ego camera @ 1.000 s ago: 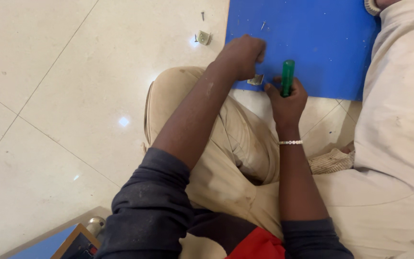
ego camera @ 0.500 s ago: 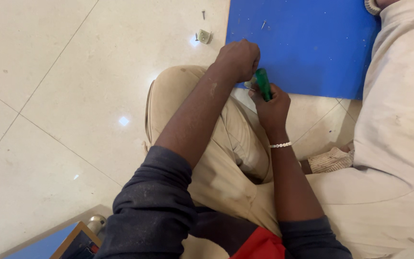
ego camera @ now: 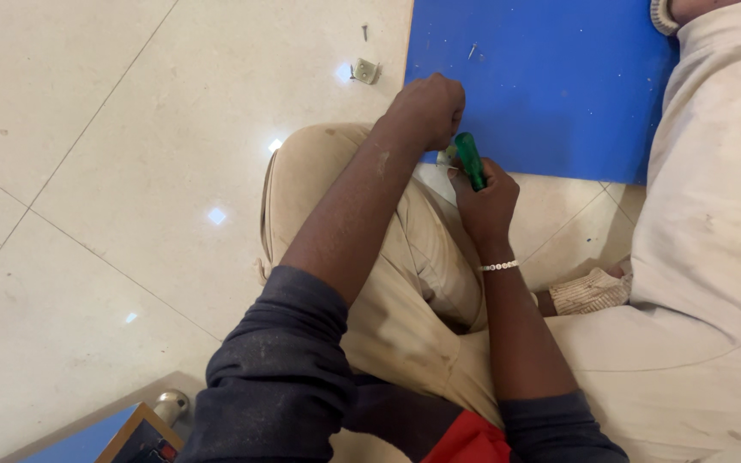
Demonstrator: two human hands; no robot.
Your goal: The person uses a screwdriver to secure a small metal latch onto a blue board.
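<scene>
Underfoot: glossy cream floor tiles [ego camera: 113, 146], thin dark grout lines, ceiling-light glints.
On floor: flat blue rectangular board [ego camera: 551, 86]; small metal corner bracket [ego camera: 365, 70] just beside its left edge; loose screw [ego camera: 364, 33] near.
Left hand [ego camera: 429, 110]: clenched at board's near edge, on small metal fitting [ego camera: 448, 156].
Right hand [ego camera: 484, 199]: wrapped round green-handled screwdriver [ego camera: 470, 159], tilted toward fitting.
Containers: cannot tell.

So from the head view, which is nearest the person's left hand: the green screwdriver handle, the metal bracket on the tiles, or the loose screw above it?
1. Green screwdriver handle, just right of the left hand.
2. Metal bracket, up and left.
3. Loose screw, farther up.
</scene>
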